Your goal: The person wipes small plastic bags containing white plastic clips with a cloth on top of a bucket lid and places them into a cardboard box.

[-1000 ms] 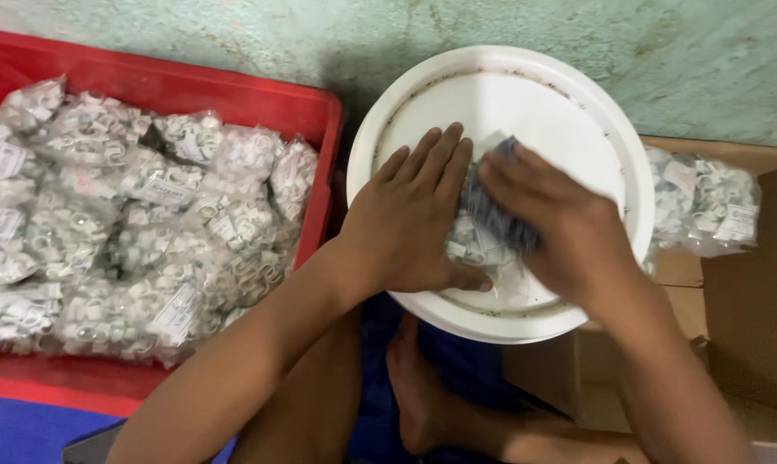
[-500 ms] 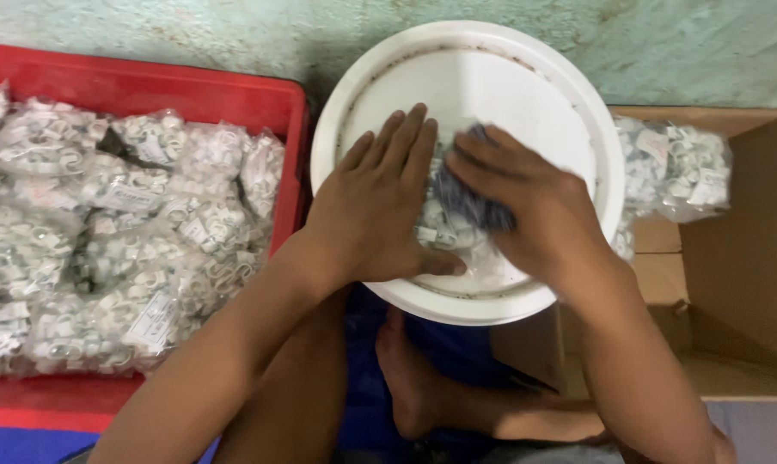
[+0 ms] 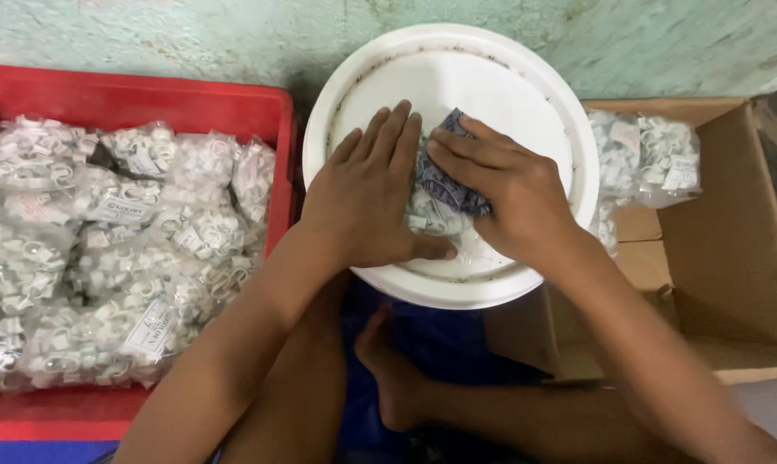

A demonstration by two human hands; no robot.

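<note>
A round white lid (image 3: 492,77) lies in front of me like a small work surface. On it sits a clear plastic packet of small white clips (image 3: 430,215) with a dark blue paper label (image 3: 444,185) at its top. My left hand (image 3: 371,193) lies flat on the lid, fingers spread, its thumb along the packet's near edge. My right hand (image 3: 504,193) presses down on the blue label, holding the packet's top closed. Most of the packet is hidden under both hands.
A red plastic crate (image 3: 148,99) on the left holds several clear packets of white clips (image 3: 113,249). An open cardboard box (image 3: 732,258) on the right has a few finished packets (image 3: 651,159) at its back. My bare foot (image 3: 388,361) rests below the lid.
The view has shifted a little, so the lid sits more to the middle. Both hands stay pressed on the packet, the right hand moving slightly along the blue label.
</note>
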